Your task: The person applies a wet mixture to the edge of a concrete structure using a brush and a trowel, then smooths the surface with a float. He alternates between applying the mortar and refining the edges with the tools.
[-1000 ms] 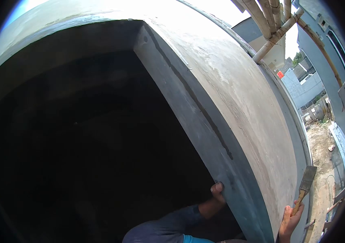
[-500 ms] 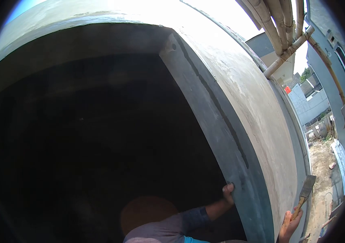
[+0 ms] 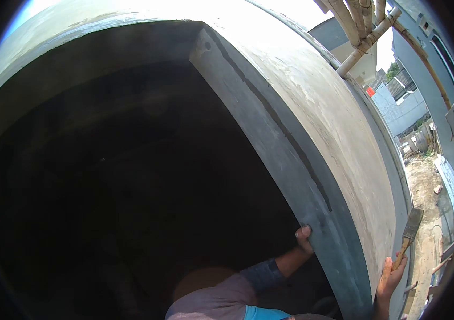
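- Two risks are standing out, both in my judgement coming from the height: the ground [image 3: 424, 184] is lying far below on the right, past the wall's outer face.
- The right hand [image 3: 391, 277] is closing around only the lower end of the brush [image 3: 411, 226] handle while also pressing against the wall's outer side. A loose pinch there could be letting the brush slip and drop to the ground.
- The left hand [image 3: 304, 238] is curling its fingers over the inner edge of the grey band [image 3: 291, 160]. If that coat is wet, the grip could be sliding or smearing it, though I cannot tell whether it is wet.
- The dark opening [image 3: 131, 186] is gaping just beside the left hand, and nothing inside it is showing.
- The bamboo poles [image 3: 363, 24] are crossing overhead, well apart from both hands.
- The brush is pointing up and slightly outward with its bristle end at the top, near the wall's right side and apart from the grey band. It is showing a pale wooden handle and a flat, wide, dusty grey head.
- The grey band is running up the reveal with a darker streak along it, beside the pale plastered face [image 3: 339, 138].
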The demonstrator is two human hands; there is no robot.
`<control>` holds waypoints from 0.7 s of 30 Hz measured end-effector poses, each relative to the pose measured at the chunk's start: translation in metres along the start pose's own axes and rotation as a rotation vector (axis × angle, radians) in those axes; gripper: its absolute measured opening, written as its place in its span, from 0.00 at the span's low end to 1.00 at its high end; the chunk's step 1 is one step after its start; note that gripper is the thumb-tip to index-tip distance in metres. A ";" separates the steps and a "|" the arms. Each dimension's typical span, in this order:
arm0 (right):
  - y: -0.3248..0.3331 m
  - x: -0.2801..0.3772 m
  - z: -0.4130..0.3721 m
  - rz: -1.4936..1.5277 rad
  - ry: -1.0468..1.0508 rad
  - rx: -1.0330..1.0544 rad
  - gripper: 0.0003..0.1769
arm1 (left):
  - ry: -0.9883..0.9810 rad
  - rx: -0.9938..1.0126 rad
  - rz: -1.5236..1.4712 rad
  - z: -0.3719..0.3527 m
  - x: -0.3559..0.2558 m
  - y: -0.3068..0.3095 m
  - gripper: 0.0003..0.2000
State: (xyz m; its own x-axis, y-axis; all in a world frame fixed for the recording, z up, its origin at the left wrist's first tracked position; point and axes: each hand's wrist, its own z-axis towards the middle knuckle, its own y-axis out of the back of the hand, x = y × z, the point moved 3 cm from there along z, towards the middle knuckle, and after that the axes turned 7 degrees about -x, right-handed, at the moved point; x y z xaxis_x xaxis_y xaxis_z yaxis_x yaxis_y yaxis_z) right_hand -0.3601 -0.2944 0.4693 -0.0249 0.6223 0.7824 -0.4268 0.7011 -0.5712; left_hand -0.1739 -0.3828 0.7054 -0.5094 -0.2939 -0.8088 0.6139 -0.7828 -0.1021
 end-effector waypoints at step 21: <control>0.008 0.038 -0.008 -0.080 0.049 -0.029 0.17 | -0.017 0.067 -0.002 0.003 0.002 0.002 0.41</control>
State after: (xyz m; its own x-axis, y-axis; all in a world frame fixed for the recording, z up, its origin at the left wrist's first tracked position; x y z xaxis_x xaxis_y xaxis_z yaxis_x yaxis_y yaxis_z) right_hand -0.3570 -0.2621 0.4924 0.0527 0.5799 0.8130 -0.3993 0.7585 -0.5151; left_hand -0.1759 -0.3865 0.7049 -0.5210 -0.3007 -0.7988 0.5713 -0.8182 -0.0647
